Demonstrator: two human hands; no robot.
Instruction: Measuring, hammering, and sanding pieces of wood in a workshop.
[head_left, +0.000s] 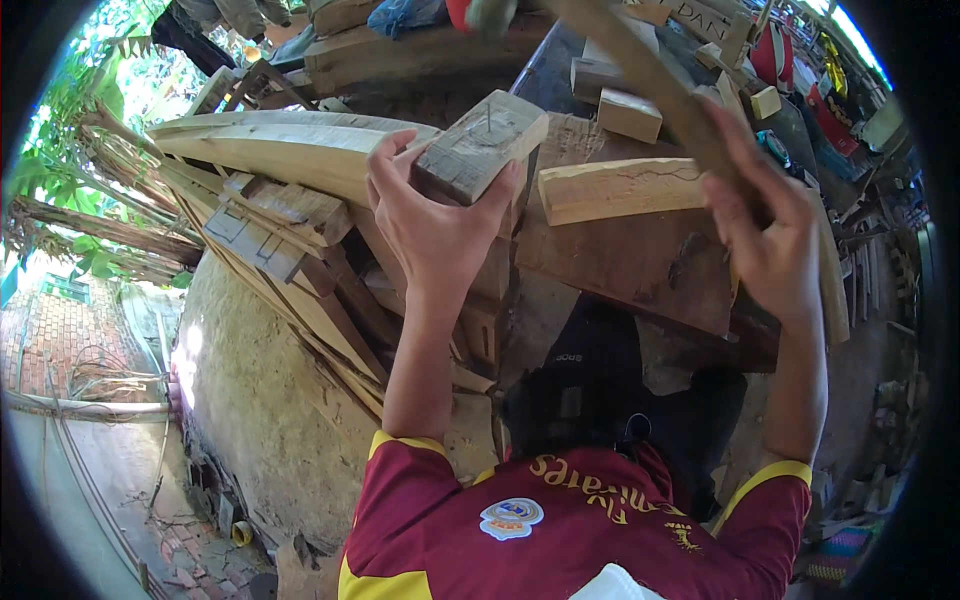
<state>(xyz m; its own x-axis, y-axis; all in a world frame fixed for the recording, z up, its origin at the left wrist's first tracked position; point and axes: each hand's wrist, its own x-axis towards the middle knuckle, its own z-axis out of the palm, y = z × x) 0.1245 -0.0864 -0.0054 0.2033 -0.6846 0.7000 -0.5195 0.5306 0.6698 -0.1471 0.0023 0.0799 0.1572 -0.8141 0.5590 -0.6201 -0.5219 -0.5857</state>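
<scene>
My left hand grips a short grey weathered wooden block, with a nail or mark showing on its top face, and holds it up over a pile of timber. My right hand is closed around a long, thin, curved wooden stick that runs from the top of the view down past my wrist. A pale sawn piece of wood lies between the two hands on a broad dark plank.
Stacked planks and slats lie to the left, over a rounded concrete mound. Several small wood blocks sit on a dark surface behind. Tools and clutter fill the right side. Greenery and a brick path are at far left.
</scene>
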